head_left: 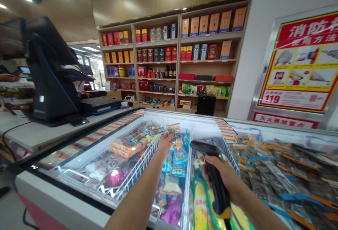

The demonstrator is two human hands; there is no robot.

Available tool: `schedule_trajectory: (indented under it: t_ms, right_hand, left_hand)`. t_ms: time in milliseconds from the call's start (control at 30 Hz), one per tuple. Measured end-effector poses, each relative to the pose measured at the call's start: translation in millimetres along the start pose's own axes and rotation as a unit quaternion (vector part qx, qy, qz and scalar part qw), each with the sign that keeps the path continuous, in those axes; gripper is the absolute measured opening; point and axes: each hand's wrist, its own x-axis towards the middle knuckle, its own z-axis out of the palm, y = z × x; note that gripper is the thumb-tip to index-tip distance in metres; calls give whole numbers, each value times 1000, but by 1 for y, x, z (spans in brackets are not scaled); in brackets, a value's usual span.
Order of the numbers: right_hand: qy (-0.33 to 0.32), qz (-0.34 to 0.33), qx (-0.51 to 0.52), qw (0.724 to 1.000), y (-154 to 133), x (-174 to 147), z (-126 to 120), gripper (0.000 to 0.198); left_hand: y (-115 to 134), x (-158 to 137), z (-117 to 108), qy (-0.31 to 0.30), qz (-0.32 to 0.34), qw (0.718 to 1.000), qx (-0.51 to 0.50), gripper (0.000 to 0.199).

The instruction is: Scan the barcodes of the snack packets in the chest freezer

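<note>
My left hand (165, 143) reaches over the open chest freezer (206, 115), its fingers closed on the edge of a small clear-and-orange packet (174, 134). The print on that packet is too small to read. Wrapped round the handle of a black barcode scanner (216, 180) is my right hand (224, 172). The scanner's head points left, toward the packet, with a gap between them. Beneath my left hand lie light-blue wrapped ice creams (179, 159) in a wire basket. Yellow corn-shaped packs (200, 201) lie under the scanner.
White wire dividers (144, 168) split the freezer. Many clear packets (285, 173) fill its right side. A black point-of-sale terminal (50, 71) stands on the left counter (34, 135). Shelves (157, 62) of boxes line the back. At far left a person's hand (9, 78) shows.
</note>
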Motion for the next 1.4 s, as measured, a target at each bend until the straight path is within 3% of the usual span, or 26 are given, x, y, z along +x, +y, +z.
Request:
schedule_trajectory:
  t_ms: [233,500,933,1100,1233,1400]
  right_hand:
    - [-12,13,-84,996,6,-6,3,31]
    - [-16,39,-48,998,7,-8,3,26]
    - [-24,66,-16,997,8,-14,8,27]
    - [-2,17,-13,1000,-3,-19,9,28]
    - [17,-44,62,997,-25,-8,21,23]
    - [-17,19,6,1000,-19,2,36,23]
  left_hand:
    - [7,5,-9,23,14,999,16,29]
    - [5,4,-8,8,36,999,37,26]
    - [2,7,-10,36,62,995,69,26]
    - [2,7,-9,37,71,994,78,23]
    - [3,9,-5,42,57,996,46,30]
    - [5,18,-12,26,47,999,10,32]
